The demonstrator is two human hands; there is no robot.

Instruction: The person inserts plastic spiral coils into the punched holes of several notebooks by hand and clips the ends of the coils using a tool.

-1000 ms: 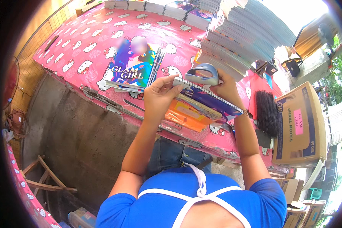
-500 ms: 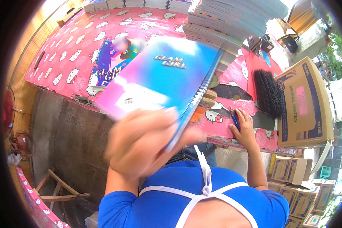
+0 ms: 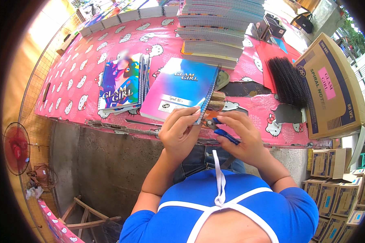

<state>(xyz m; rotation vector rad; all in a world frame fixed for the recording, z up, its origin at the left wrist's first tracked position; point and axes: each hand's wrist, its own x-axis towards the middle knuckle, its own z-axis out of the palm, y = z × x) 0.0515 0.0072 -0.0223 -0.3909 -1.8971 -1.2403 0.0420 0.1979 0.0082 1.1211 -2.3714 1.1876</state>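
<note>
A pink-and-blue spiral notebook (image 3: 182, 87) lies tilted at the table's front edge, its coiled spine facing right. My left hand (image 3: 180, 131) pinches its lower right corner, by the end of the spine. In my right hand (image 3: 244, 135) I hold pliers with blue handles (image 3: 226, 135). Their metal jaws are up against the lower end of the coil, close to my left fingertips; whether they bite on the wire I cannot tell. Left of this notebook lie several finished-looking spiral notebooks (image 3: 119, 83) with a colourful figure on the cover, in a small pile.
A tall stack of notebooks (image 3: 215, 32) rises behind. To the right are a bundle of black wire coils (image 3: 286, 83) and an upright cardboard box (image 3: 332, 89). Rows of notebooks (image 3: 129, 14) line the far edge of the pink patterned table (image 3: 69, 89). More cartons (image 3: 336, 194) stand lower right.
The left hand has lowered the raised notebook onto the table edge. The right hand has picked up the pliers from the table and brought them left to the notebook's spine.
</note>
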